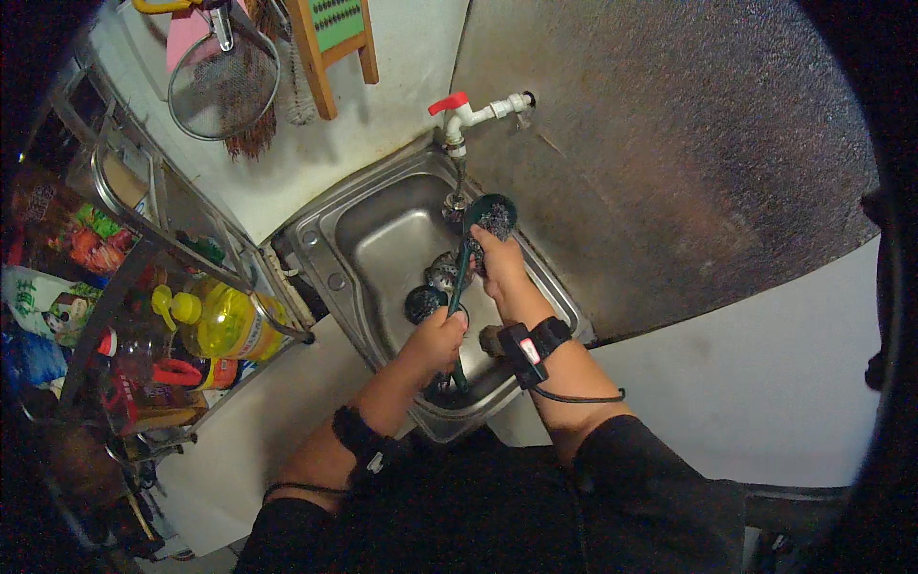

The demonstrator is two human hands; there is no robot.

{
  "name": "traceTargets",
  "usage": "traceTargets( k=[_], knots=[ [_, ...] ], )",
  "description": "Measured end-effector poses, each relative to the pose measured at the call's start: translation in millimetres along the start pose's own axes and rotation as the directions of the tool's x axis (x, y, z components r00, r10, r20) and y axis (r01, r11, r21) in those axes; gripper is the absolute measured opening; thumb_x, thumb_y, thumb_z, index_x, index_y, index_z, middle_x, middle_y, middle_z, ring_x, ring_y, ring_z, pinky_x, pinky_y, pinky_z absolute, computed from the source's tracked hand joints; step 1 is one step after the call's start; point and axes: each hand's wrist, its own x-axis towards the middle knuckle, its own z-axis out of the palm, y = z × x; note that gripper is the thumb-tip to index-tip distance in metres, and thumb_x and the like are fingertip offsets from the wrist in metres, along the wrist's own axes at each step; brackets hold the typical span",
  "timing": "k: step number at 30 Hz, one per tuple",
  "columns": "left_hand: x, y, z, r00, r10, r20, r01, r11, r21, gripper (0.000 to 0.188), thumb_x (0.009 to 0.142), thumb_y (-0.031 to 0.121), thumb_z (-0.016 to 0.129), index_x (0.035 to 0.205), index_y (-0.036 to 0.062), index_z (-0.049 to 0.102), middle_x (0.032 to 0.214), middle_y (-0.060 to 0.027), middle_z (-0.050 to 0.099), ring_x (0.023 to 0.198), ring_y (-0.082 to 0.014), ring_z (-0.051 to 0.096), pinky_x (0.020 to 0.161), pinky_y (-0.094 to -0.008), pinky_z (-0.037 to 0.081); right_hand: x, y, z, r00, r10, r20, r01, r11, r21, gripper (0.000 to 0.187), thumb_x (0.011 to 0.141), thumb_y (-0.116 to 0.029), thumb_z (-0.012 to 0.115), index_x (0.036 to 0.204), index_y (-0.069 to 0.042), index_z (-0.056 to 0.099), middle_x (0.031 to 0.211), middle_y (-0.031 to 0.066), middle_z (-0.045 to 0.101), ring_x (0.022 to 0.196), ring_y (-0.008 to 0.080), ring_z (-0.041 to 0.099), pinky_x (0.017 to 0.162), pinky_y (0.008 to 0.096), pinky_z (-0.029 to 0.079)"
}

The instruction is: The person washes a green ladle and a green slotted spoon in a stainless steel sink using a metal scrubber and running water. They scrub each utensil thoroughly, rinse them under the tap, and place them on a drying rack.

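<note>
Over the sink, my left hand (435,342) is closed round the handle of a dark green ladle (460,285), which slants up toward the tap. My right hand (501,264) is closed at the ladle's head, with a grey steel wool scrubber (494,222) pressed against the bowl. The fingers of my right hand are partly hidden behind it. Below, in the steel sink (397,228), lie a dark round-headed utensil (422,303) and a shiny metal piece (442,272) whose kind I cannot make out.
A white tap (457,129) with a red lever hangs above the sink's far end. At left, a metal rack holds bottles, among them a yellow one (228,320). A wire strainer (226,88) hangs on the wall. A brown item (491,341) sits at the sink's right rim.
</note>
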Motion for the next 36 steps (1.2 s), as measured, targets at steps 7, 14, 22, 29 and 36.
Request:
traceTargets(
  k=[7,14,22,29,36],
  knots=[
    [-3.4,-10.0,-17.4,0.99,0.082,-0.114,-0.064,0.986,0.152,0.017,0.084,0.023,0.042,0.073,0.0104,0.041,0.053,0.0039,0.034,0.04,-0.0074,0.032,0.035,-0.025,0.027,14.1,-13.2,-20.0,0.845,-0.51,0.159,0.395,0.397,-0.828,0.037,0.065,-0.02,0.067,0.094,-0.001,0.056,0.087,0.0186,0.06,0.081,0.0335,0.058,0.072,0.0381,0.045],
    [-4.7,-25.3,-42.0,0.962,0.255,-0.1,-0.097,0.658,0.746,0.021,0.083,0.021,0.044,0.086,0.0007,0.046,0.071,-0.0177,0.054,0.065,-0.0332,0.054,0.06,-0.042,0.042,14.0,-29.3,-37.9,0.706,-0.314,0.635,0.492,-0.427,-0.759,0.03,0.063,-0.009,0.061,0.092,-0.006,0.053,0.094,0.0136,0.052,0.086,0.0321,0.051,0.074,0.0378,0.042],
    [-1.8,-22.8,-50.8,0.99,0.132,-0.056,0.001,0.379,0.925,0.025,0.082,0.022,0.045,0.089,-0.001,0.05,0.086,-0.0245,0.055,0.083,-0.0387,0.053,0.072,-0.0448,0.04,-4.3,15.7,-31.0,0.467,0.086,0.88,0.767,-0.535,-0.354,0.012,0.072,-0.016,0.05,0.078,-0.009,0.057,0.086,0.0076,0.053,0.082,0.0265,0.05,0.072,0.0349,0.043],
    [-5.4,-16.5,-55.0,0.999,-0.038,-0.026,0.042,0.521,0.852,0.017,0.081,0.016,0.045,0.086,0.001,0.05,0.069,-0.0163,0.053,0.064,-0.0321,0.054,0.056,-0.0414,0.043,1.7,6.6,-30.9,0.66,0.128,0.741,0.669,-0.549,-0.501,0.019,0.07,-0.013,0.053,0.088,-0.013,0.059,0.088,0.0109,0.055,0.079,0.0299,0.057,0.066,0.0383,0.048],
    [-23.0,-4.7,-58.5,0.942,-0.334,0.013,0.319,0.91,0.266,0.015,0.085,0.026,0.047,0.081,0.012,0.042,0.055,0.004,0.034,0.04,-0.0074,0.029,0.031,-0.0233,0.025,1.1,9.0,-44.0,0.694,-0.193,0.694,0.668,-0.188,-0.72,0.03,0.065,-0.005,0.057,0.094,-0.012,0.057,0.092,0.0115,0.055,0.085,0.0323,0.055,0.073,0.0379,0.046]
  ],
)
